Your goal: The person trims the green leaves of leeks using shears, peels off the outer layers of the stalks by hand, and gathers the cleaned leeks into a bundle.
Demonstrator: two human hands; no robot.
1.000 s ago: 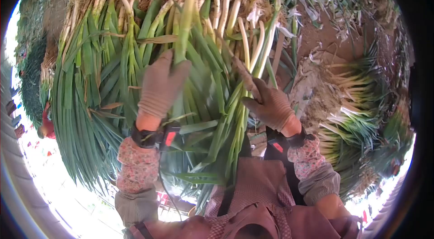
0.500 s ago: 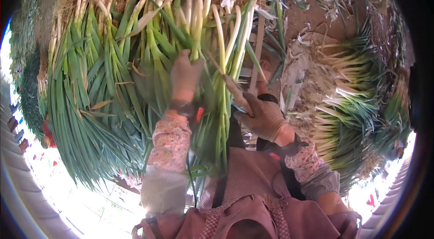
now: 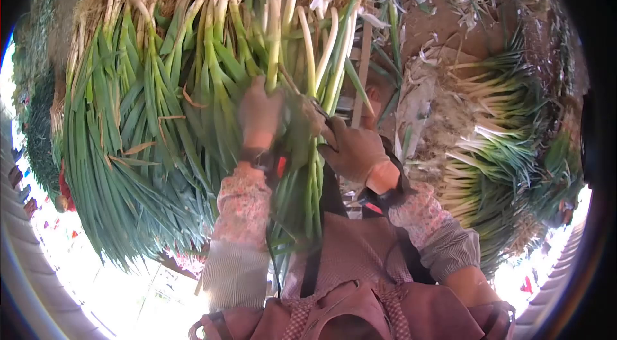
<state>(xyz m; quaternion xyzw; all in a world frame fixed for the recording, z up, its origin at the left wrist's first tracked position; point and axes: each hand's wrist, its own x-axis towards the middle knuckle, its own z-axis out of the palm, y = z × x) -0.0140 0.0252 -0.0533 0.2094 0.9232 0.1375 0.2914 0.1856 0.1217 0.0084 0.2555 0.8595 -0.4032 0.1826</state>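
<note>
My gloved left hand point(image 3: 260, 112), smeared by motion, is closed round the green part of a long green onion point(image 3: 275, 38), whose pale stem rises above the fingers. In my gloved right hand point(image 3: 357, 153) is a narrow knife-like tool point(image 3: 313, 114). Its thin end points up and left, close to the left hand and the onion stems. Just right of the held onion, several loose green onions point(image 3: 328, 60) stand with white stems upward and leaves hanging toward my lap. The fingertips of the right hand are partly hidden.
A thick pile of green onions point(image 3: 141, 121) fills the left side, roots at the top. Smaller trimmed onions point(image 3: 495, 147) lie in a row on the right. Dirt ground point(image 3: 443, 25) with leaf scraps spans the upper right. A wooden strip point(image 3: 363, 70) stands near the middle.
My right hand and the tool have shifted left and slightly up, toward the left hand. My left hand has moved down slightly. The onion stem above it has shifted a little left.
</note>
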